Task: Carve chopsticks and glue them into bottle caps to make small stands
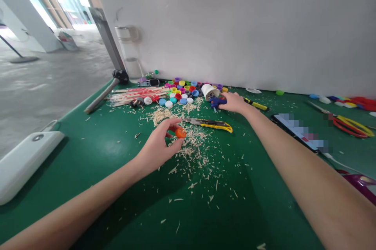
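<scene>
I look over a green table (96, 144), the right hand (235, 103) stretched toward its far side and the left hand (161, 137) nearer, beside pale shavings (160, 115). Between them lies a yellow utility knife (216, 125). My right fingers touch a blue tool (216, 102); whether they grip it, I cannot tell. My left thumb and fingers pinch an orange cap (180, 133) above the table.

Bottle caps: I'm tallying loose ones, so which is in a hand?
The orange cap in the left hand; other caps lie on the green table.
</scene>
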Tool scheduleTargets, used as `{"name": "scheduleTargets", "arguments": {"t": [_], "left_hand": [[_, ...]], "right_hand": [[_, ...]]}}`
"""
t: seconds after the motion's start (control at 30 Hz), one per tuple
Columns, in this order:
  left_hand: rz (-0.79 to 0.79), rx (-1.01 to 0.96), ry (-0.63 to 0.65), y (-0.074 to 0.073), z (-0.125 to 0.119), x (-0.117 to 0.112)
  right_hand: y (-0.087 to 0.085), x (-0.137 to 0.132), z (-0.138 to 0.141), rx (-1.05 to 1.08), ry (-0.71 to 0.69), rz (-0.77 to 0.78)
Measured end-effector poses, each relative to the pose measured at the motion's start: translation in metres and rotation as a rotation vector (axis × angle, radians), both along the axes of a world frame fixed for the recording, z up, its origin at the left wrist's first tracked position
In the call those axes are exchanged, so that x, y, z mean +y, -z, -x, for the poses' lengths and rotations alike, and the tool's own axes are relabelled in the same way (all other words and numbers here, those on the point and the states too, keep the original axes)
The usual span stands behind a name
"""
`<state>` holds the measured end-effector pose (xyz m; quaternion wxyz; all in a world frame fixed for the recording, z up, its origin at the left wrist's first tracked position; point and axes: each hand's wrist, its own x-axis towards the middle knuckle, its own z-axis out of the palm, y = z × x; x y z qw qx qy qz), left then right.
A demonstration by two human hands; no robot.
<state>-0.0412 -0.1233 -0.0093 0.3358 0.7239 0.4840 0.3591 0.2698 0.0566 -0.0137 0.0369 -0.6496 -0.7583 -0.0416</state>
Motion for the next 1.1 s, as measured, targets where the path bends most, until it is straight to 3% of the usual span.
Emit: {"name": "scheduleTargets", "arguments": {"t": [0.17, 0.3, 0.4, 0.6, 0.73, 0.87, 1.1], "left_hand": [[-0.106, 0.156, 0.004, -0.007, 0.007, 0.001], [-0.131, 0.283, -0.032, -0.013, 0.020, 0.010], [-0.170, 0.372, -0.099, -0.014, 0.036, 0.029], [-0.229, 0.563, -0.190, -0.013, 0.072, 0.081], [-0.258, 0.543, -0.265, -0.012, 0.087, 0.104], [-0.225, 0.501, -0.328, -0.010, 0.092, 0.115], [-0.201, 0.409, -0.347, -0.005, 0.083, 0.121]], "right_hand": [[-0.012, -0.022, 0.008, 0.075, 0.009, -0.049], [-0.019, -0.073, 0.025, 0.096, -0.322, -0.015], [-0.016, -0.104, 0.035, 0.037, -0.434, 0.008], [-0.001, -0.116, 0.042, -0.006, -0.347, -0.087], [0.001, -0.121, 0.041, 0.068, -0.334, -0.110], [-0.003, -0.139, 0.033, 0.312, -0.191, -0.018], [-0.007, -0.170, 0.021, 1.175, 0.093, 0.181]]}}
